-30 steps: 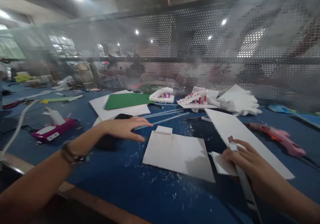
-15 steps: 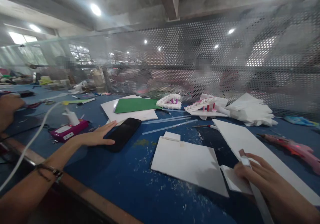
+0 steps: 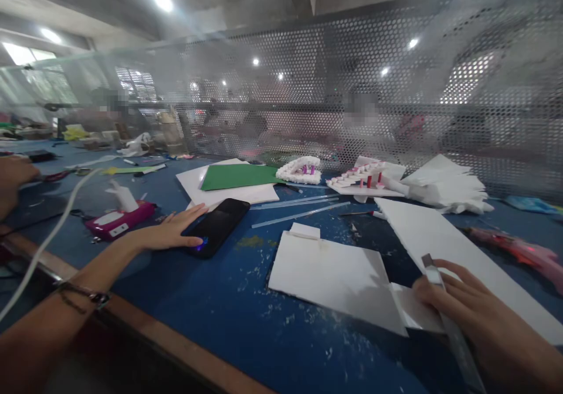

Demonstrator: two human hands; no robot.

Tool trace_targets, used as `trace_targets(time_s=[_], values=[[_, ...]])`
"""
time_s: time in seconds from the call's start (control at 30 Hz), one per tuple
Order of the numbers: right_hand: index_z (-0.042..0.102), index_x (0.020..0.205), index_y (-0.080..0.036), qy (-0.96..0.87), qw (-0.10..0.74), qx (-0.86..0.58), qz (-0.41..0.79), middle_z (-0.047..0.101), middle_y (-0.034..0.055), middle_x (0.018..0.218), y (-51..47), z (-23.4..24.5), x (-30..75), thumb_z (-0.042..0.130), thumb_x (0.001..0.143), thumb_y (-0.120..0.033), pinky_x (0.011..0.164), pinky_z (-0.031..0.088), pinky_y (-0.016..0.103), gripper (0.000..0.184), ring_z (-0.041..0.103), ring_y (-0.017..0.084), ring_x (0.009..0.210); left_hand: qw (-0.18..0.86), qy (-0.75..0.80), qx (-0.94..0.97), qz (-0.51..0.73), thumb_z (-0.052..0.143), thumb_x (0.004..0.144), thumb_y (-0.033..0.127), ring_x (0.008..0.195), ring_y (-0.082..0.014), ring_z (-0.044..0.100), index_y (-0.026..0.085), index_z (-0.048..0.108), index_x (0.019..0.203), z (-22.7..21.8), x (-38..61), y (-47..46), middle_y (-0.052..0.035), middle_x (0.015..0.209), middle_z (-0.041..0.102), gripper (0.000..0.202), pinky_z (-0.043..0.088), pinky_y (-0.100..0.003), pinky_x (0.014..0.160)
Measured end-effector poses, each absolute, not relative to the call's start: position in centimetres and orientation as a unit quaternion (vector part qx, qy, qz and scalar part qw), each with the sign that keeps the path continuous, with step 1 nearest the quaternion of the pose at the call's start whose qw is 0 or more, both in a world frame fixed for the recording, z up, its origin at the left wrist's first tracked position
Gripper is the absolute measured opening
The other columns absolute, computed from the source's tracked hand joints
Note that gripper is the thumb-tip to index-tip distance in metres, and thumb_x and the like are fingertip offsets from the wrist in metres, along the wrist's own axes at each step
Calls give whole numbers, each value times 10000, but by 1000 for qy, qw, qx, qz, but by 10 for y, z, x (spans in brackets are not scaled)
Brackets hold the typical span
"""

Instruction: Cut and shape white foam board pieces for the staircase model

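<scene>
My left hand (image 3: 173, 228) lies with its fingers stretched out beside a black smartphone (image 3: 223, 225). Its thumb presses on the phone's lower end, where a small blue-purple glow shows. At the right, my right hand (image 3: 475, 309) is closed around a flat metal ruler (image 3: 460, 347), whose tip pokes up past the thumb. Under that hand is a small white foam board piece (image 3: 413, 306). It meets a larger white board (image 3: 334, 279), which has a little white block (image 3: 305, 231) at its far edge. A long white board (image 3: 461, 253) extends behind my right hand.
A pink glue gun (image 3: 523, 253) lies far right. Clear glue sticks (image 3: 299, 214), a green sheet (image 3: 241, 176) and white models with pink parts (image 3: 367, 178) sit farther back before a perforated metal screen (image 3: 281, 101). A purple power strip (image 3: 121, 221) is left, near another person's hand (image 3: 17, 177).
A blue-purple glow has appeared on the phone under my left thumb. The view has shifted slightly; my right hand still holds the ruler in about the same place.
</scene>
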State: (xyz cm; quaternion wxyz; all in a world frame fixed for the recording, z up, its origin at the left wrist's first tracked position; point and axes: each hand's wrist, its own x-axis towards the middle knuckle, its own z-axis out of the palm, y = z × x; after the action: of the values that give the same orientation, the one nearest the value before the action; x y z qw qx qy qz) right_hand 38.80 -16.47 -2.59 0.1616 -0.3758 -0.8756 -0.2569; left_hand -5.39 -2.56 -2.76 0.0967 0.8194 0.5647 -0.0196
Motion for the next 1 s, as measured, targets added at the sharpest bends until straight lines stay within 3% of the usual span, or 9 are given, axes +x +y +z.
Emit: trace_targets(time_s=[0.17,0.33,0.7,0.83,0.93,1.0], values=[[451,856,-219,-876,166,-378,-251,591,41,613,-166,-26,384,347,710,-45,770,388,433,250,585,246,654,123,554,823,-26,140,766,595,1265,-257,22,40,40,1327,-18,-49,-32,-161,1385,-2,795,87,-443,988],[431,861,-222,-874,176,-378,-252,595,32,613,-168,-24,382,337,698,-27,761,389,422,271,589,238,653,114,558,821,-48,289,754,550,1263,-268,25,35,16,1323,-16,-46,-35,-172,1377,-35,815,91,-445,983],[416,895,-217,-878,165,-371,-253,622,51,664,-169,-28,385,328,718,-58,791,381,433,253,590,247,668,89,566,818,-43,349,735,554,1252,-306,122,184,76,1338,-18,-45,-33,-115,1388,20,758,186,-452,955],[429,892,-215,-878,169,-377,-242,607,47,651,-171,-28,384,340,707,-41,820,357,444,269,584,244,672,103,569,815,-44,330,746,539,1253,-321,100,147,75,1339,-19,-47,-31,-126,1398,8,756,164,-462,961],[445,888,-206,-878,169,-382,-233,601,45,652,-170,-28,382,332,705,-28,827,348,450,279,570,224,639,96,580,809,-7,266,778,547,1245,-327,135,91,78,1328,-20,-49,-24,-154,1399,93,739,167,-447,966],[465,843,-201,-881,160,-385,-225,603,41,656,-168,-27,380,329,708,-28,836,340,449,258,559,208,629,48,587,806,59,189,805,548,1234,-326,168,116,119,1313,-18,-42,-22,-146,1386,174,670,158,-451,967]])
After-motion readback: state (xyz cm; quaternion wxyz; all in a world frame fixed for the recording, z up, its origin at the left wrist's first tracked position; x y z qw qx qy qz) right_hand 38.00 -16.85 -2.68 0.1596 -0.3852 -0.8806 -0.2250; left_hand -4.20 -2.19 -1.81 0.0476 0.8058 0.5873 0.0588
